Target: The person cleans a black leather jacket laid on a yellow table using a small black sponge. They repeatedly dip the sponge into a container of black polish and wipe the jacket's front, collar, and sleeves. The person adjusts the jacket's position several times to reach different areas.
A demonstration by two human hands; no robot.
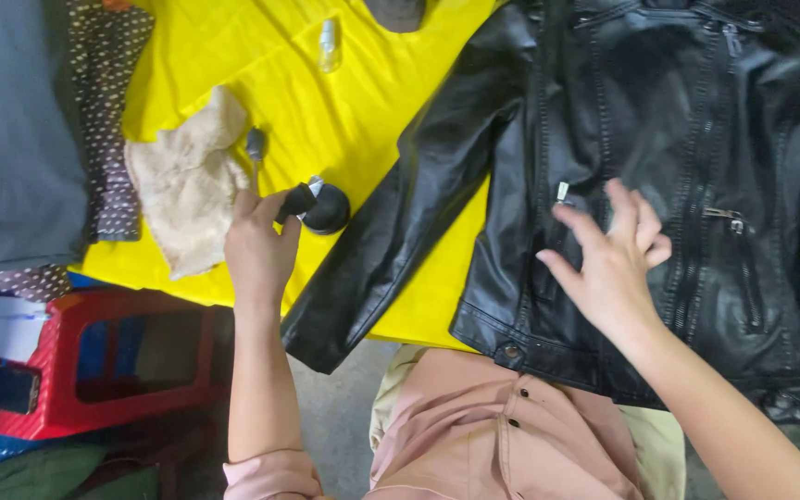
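Pinched in the left hand (259,248) was a dark applicator (296,201) over a round black tin (328,209) — the right hand (609,261), fingers spread, lay on the black leather jacket (659,176).

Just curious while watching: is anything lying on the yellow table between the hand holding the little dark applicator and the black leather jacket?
Nothing visible lies between them. The left hand holds the applicator by the round tin, right next to the jacket sleeve.
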